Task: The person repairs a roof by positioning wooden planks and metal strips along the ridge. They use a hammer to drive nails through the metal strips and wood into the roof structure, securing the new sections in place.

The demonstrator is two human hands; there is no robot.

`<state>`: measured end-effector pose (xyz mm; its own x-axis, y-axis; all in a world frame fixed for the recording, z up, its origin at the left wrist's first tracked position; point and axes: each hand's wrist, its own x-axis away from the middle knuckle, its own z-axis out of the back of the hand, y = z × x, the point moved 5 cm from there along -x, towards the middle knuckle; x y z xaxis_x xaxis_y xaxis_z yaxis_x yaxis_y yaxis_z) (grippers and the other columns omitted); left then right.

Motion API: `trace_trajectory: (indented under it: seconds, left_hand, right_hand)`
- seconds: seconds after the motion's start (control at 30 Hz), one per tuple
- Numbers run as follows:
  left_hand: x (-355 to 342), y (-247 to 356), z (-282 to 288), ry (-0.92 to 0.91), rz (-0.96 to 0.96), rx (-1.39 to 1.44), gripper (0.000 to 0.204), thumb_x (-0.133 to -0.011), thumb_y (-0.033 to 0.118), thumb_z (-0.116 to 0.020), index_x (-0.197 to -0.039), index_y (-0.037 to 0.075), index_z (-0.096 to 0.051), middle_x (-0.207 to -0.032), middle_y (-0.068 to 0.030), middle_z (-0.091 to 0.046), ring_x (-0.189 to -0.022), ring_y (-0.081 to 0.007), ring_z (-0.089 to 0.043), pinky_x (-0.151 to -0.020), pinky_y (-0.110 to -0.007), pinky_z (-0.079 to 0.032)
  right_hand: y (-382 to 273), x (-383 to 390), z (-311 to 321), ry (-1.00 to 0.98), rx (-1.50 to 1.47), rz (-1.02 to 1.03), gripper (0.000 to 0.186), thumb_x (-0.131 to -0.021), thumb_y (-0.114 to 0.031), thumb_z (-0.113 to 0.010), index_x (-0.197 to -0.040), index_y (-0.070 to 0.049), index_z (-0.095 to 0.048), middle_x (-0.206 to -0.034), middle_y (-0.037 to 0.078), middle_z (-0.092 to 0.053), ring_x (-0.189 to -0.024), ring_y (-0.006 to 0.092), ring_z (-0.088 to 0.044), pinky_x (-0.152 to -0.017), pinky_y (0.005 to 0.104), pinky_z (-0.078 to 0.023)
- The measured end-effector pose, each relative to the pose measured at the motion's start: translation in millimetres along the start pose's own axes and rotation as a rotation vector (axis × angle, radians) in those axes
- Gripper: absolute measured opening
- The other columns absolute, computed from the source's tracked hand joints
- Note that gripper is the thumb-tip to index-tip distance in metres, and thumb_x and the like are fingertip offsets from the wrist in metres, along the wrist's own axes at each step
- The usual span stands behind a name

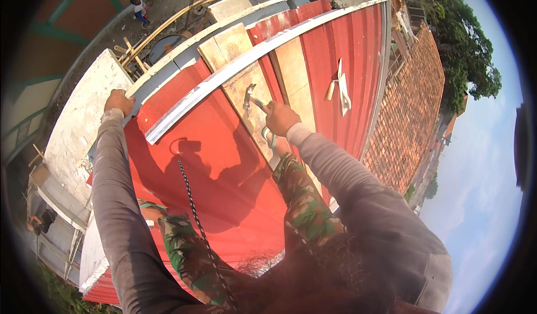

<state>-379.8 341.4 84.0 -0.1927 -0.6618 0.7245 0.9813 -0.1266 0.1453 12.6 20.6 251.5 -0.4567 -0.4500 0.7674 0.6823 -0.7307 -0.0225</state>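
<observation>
One hammer (248, 95) looks head-heavy, best held low; my right hand (281, 118) wraps its handle (259, 104). My left hand (118, 102) grips the wall (92, 84).

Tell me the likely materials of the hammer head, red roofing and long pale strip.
Hammer head: probably steel, judging by its grey, hard-edged look. Red roofing: likely painted sheet metal, smooth and slightly glossy, with raised ribs. Long pale strip: perhaps bare or coated metal, given its silvery-white sheen; plastic can't be ruled out.

Red roofing (246, 207), silvery strip (254, 56), silvery hammer head (248, 97), camouflage trousers (305, 199), 2 greyish sleeves (114, 193), black-and-white cord (196, 212)
</observation>
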Motion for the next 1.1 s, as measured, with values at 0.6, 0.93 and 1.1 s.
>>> trace_trajectory:
  seconds: [0.6, 0.93, 1.1]
  left_hand:
    - [-4, 76, 4, 0.073, -0.02, -0.179, 0.055, -0.098, 0.039, -0.071, -0.139, 0.003, -0.065, -0.142, -0.026, -0.062, -0.128, -0.0416, -0.065, -0.11, -0.047, -0.053]
    - [-7, 114, 13, -0.012, 0.051, -0.226, 0.062, -0.098, 0.037, -0.07, -0.15, 0.005, -0.055, -0.147, -0.0253, -0.06, -0.135, -0.0395, -0.062, -0.114, -0.046, -0.051]
    - [-3, 130, 24, -0.001, -0.029, -0.241, 0.066, -0.1, 0.037, -0.066, -0.156, 0.007, -0.048, -0.148, -0.0258, -0.059, -0.137, -0.0389, -0.06, -0.115, -0.047, -0.05]
  right_hand:
    - [-3, -4, 10, -0.138, 0.068, 0.08, 0.037, -0.096, -0.015, -0.058, -0.127, 0.005, -0.059, -0.118, 0.03, -0.073, -0.112, 0.0449, -0.073, -0.097, 0.0529, -0.056]
    - [6, -4, 12, -0.144, 0.097, 0.079, 0.034, -0.097, -0.013, -0.054, -0.127, 0.0, -0.059, -0.118, 0.029, -0.073, -0.112, 0.0448, -0.071, -0.097, 0.0531, -0.055]
    - [13, -6, 13, -0.13, 0.071, 0.096, 0.033, -0.096, -0.013, -0.054, -0.126, 0.001, -0.059, -0.116, 0.031, -0.073, -0.112, 0.0466, -0.071, -0.097, 0.0546, -0.054]
